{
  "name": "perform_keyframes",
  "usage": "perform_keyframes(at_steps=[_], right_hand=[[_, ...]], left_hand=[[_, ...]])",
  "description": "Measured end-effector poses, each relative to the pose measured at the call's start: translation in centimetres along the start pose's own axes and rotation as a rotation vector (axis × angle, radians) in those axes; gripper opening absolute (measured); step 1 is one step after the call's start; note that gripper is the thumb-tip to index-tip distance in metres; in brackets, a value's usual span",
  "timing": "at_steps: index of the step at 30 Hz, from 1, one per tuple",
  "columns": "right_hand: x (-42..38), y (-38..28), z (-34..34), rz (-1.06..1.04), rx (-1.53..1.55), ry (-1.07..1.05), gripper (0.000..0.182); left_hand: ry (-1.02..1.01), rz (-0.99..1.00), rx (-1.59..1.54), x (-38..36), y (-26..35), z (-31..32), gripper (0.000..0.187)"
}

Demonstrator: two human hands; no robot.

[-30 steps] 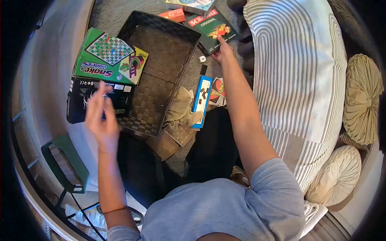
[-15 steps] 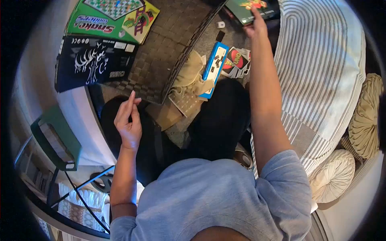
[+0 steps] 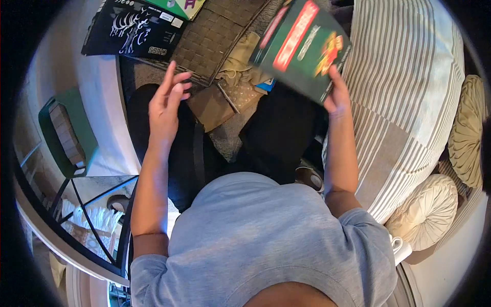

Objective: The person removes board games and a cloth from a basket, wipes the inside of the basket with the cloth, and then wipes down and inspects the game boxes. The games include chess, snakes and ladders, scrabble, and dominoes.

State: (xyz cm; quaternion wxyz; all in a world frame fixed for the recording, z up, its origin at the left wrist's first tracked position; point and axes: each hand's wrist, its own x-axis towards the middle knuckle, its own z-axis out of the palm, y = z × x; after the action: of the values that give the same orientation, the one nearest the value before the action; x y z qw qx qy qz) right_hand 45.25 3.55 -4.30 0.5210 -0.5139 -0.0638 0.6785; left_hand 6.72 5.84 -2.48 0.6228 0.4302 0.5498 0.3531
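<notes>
My right hand (image 3: 339, 94) grips the lower right corner of a dark green board game box (image 3: 302, 61), which has a red banner with blurred white lettering. The box is tilted and held up over the floor items and near my knee. My left hand (image 3: 168, 105) is raised above my left thigh, fingers apart and holding nothing. Just beyond it are the woven brown basket (image 3: 207, 43) and a black chess box (image 3: 135, 30). A green and yellow game box (image 3: 176, 6) lies behind the chess box, partly cut off by the view.
A beige cloth pouch (image 3: 238, 64), a brown flat piece (image 3: 210, 107) and a blue-edged box (image 3: 266, 84) lie on the floor between basket and knees. On the right is a striped cushion (image 3: 394, 102) with round pleated pillows (image 3: 428, 212). A green bin (image 3: 69, 133) stands left.
My right hand has brought the green box from the far right towards me, now covering the UNO cards and most of the blue-edged box. The left hand has opened wider; the view has shifted.
</notes>
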Motion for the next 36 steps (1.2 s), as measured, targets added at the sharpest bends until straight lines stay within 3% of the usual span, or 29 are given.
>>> perform_keyframes(at_steps=[4,7,8,10,14,22,24,26,27,28,31,33,34,36], right_hand=[[-2.7,3.9,2.2,0.165,-0.035,-0.244,0.059],[-3.8,6.5,4.4,0.307,-0.076,-0.328,0.064],[-4.4,7.1,5.8,0.307,-0.125,-0.346,0.065],[-4.8,7.9,7.6,0.306,-0.211,-0.349,0.067],[-5.6,9.9,9.3,0.292,-0.281,-0.366,0.068],[-8.2,12.7,11.8,0.395,-0.277,-0.53,0.067],[-5.5,12.2,10.5,0.336,-0.468,-0.563,0.057],[-1.0,11.8,8.3,-0.367,-1.203,-0.211,0.052],[0.3,10.2,7.9,-0.567,-1.577,-0.048,0.056],[2.3,10.6,6.6,-0.704,-1.745,0.103,0.057],[4.8,12.0,7.9,-0.752,-1.818,0.115,0.054],[6.2,14.4,8.2,-1.029,-1.965,0.073,0.051],[6.9,14.9,7.8,-1.026,-1.962,0.064,0.051],[6.8,14.9,8.9,-0.746,-1.883,-0.06,0.047]], left_hand=[[-0.177,-0.032,-0.194,-1.7,1.9,2.6,0.079],[-0.133,0.025,-0.132,-3.6,1.8,4.3,0.094],[-0.096,0.072,0.178,-4.2,1.0,3.8,0.088],[-0.033,0.058,-0.016,-5.8,0.1,3.6,0.089],[0.113,0.101,0.023,-9.0,-0.1,2.7,0.084],[0.184,-0.158,-0.182,-12.2,1.4,-4.1,0.064],[0.289,-0.123,-0.133,-12.9,0.9,-5.7,0.06],[0.277,-0.108,-0.15,-13.8,1.3,-6.8,0.058],[0.296,-0.104,-0.132,-14.0,1.4,-7.0,0.057],[0.3,-0.1,-0.132,-14.0,1.3,-7.0,0.057],[0.348,-0.05,-0.132,-13.7,0.8,-6.3,0.058],[0.368,-0.043,-0.089,-13.2,0.8,-5.4,0.06],[0.369,-0.035,-0.067,-12.9,0.7,-4.9,0.061],[0.393,-0.072,-0.018,-12.5,1.7,-3.7,0.062]])
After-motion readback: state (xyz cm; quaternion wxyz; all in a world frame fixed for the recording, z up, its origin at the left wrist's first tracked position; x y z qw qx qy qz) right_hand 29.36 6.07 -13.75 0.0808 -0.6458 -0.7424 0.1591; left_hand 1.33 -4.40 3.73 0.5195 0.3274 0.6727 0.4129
